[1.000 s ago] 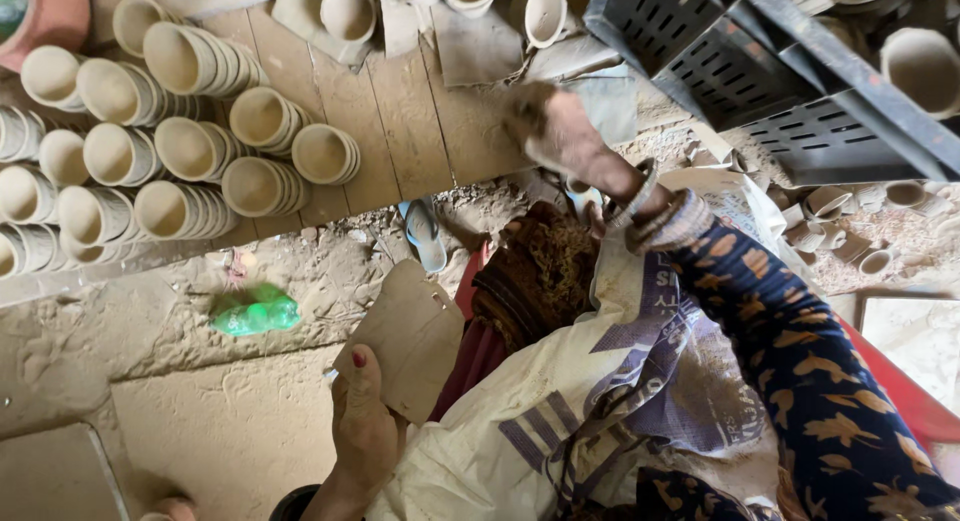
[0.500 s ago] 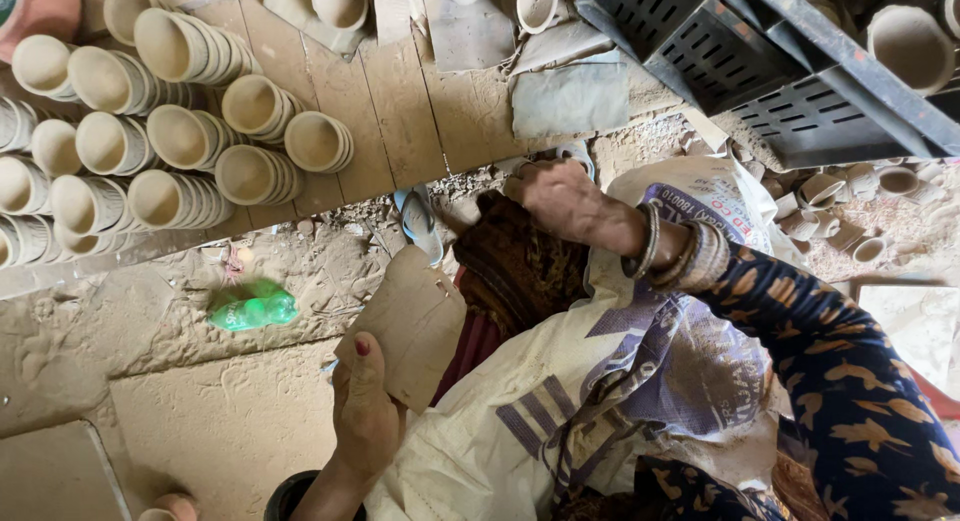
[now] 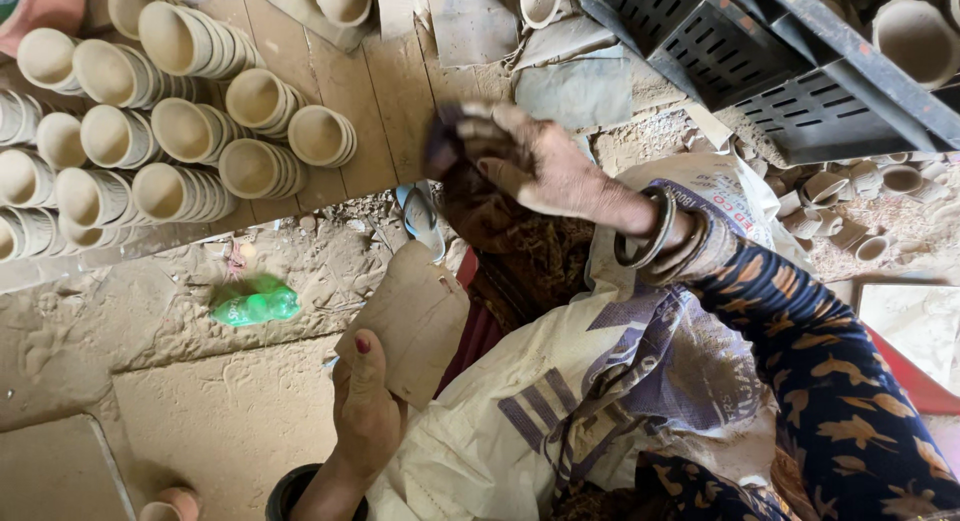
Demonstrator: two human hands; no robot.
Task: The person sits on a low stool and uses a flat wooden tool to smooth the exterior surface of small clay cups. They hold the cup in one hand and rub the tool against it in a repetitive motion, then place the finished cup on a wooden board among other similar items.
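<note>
Brown cardboard piece (image 3: 415,321) sits pinched in the left hand (image 3: 365,406) over the sack-covered lap (image 3: 560,401), while the right hand (image 3: 535,166) beyond grips a small dark scrap (image 3: 443,141), seemingly mid-wipe; farther off, stacked clay cups (image 3: 180,131) rest on planks (image 3: 390,91).

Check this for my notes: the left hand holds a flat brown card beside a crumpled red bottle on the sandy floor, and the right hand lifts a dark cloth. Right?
One slip: the crumpled bottle is green, not red, as the head view shows. The rest stands: the left hand holds the flat brown card, and the right hand lifts a dark cloth.
</note>
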